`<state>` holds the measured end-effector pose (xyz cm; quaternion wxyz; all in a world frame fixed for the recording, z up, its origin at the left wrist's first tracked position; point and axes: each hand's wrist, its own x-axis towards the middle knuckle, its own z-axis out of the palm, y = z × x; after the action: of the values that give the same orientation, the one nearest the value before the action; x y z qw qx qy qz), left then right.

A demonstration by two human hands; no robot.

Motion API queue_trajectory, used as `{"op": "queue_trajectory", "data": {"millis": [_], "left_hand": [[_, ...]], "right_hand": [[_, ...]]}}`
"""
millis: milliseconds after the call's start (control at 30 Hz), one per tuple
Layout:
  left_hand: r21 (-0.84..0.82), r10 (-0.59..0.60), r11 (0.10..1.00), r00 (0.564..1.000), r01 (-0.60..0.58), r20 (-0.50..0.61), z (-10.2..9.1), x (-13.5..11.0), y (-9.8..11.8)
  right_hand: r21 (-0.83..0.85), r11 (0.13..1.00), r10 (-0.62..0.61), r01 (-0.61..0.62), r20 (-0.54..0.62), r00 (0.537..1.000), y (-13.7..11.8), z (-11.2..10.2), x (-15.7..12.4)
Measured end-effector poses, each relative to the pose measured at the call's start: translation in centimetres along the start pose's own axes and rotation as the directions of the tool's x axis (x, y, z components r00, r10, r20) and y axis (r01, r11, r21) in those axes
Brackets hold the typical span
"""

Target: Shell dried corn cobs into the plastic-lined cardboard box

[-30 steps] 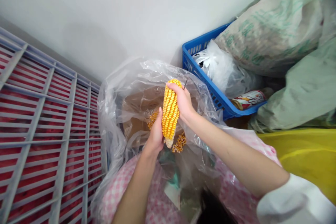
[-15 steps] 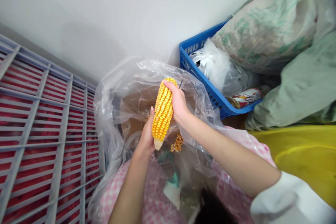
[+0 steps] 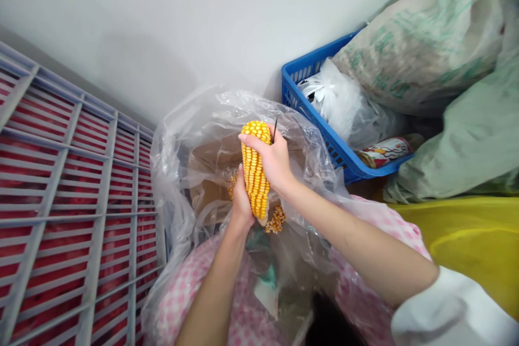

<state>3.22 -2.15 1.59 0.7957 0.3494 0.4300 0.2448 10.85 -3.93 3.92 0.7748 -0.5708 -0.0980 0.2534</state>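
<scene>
Over bag [image 3: 182, 135] | left hand [image 3: 240, 204], right hand [image 3: 274, 161] clasp cob [image 3: 254, 173] | dark pin [image 3: 274, 129] mostly hidden

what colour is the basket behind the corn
The basket is blue, seen best in the head view.

So the lap [image 3: 399, 230], covered in pink checked cloth, is basically the table here. A big clear plastic bag [image 3: 178, 173] sits right on it, with a brown cardboard box [image 3: 211, 167] inside and a few loose kernels [image 3: 277, 220] down in the box. Over by the wall there's a blue basket [image 3: 322, 132] holding a white plastic bag [image 3: 340, 102] and a red-and-white packet [image 3: 385, 152]. A printed sack [image 3: 421, 43] is slumped over its far end. Can't really see the floor itself.
</scene>
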Motion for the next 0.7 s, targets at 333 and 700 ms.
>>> {"op": "queue_trajectory", "data": {"millis": [333,700], "left_hand": [[-0.048,-0.101,0.994,0.995,0.102,0.017,0.3,0.2,0.7],[0.371,-0.04,0.929,0.995,0.003,0.093,-1.2,0.6,3.0]], "right_hand": [[0.084,0.996,0.026,-0.028,0.021,0.999,0.6,-0.2,1.1],[0.018,0.996,-0.085,0.085,0.033,0.996,-1.9,-0.9,2.5]]}}
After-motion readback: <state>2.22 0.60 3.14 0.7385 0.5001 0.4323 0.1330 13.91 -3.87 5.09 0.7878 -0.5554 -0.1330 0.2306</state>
